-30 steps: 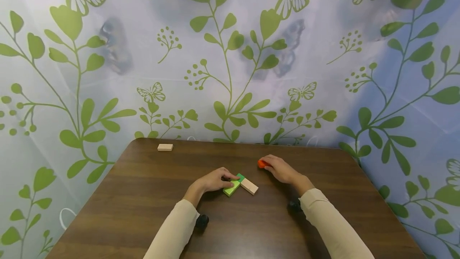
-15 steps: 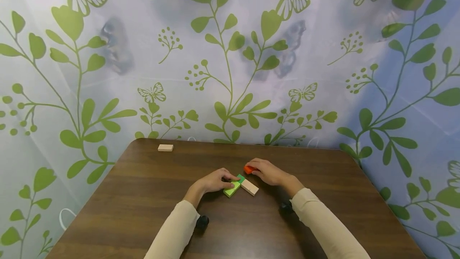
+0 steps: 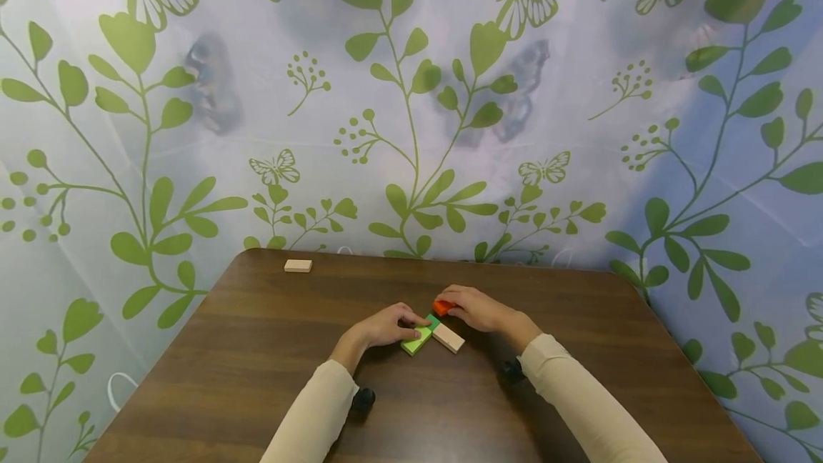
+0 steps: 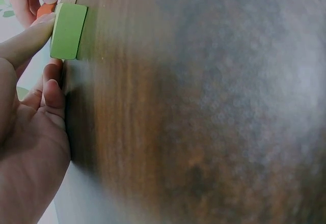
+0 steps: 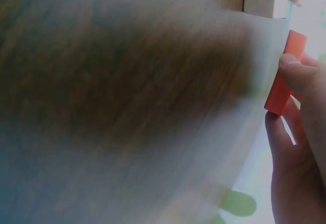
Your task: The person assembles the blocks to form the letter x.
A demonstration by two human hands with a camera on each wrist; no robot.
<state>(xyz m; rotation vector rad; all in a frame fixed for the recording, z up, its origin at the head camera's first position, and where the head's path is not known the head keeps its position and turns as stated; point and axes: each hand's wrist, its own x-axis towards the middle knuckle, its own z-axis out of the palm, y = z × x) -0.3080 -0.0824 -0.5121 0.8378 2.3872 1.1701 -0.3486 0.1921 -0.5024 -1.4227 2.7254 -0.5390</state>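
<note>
Near the middle of the wooden table, a light green block (image 3: 416, 343), a dark green block (image 3: 434, 321) and a plain wooden block (image 3: 449, 339) lie together at angles. My left hand (image 3: 384, 326) holds the light green block, its thumb over it and the index finger reaching to the dark green one. In the left wrist view the light green block (image 4: 70, 32) shows its flat face. Just beyond the dark green block, my right hand (image 3: 479, 308) pinches an orange-red block (image 3: 441, 307). The right wrist view shows this orange-red block (image 5: 279, 89) between thumb and fingers.
Another plain wooden block (image 3: 298, 266) lies alone at the table's far left edge. Behind the brown table (image 3: 257, 363) hangs a curtain (image 3: 308, 184) with green leaves and butterflies. Dark wrist cameras sit under both forearms, close above the tabletop.
The right hand has carried the orange-red block left and toward me, up to the far end of the dark green block. My left hand stays in place on the light green block.
</note>
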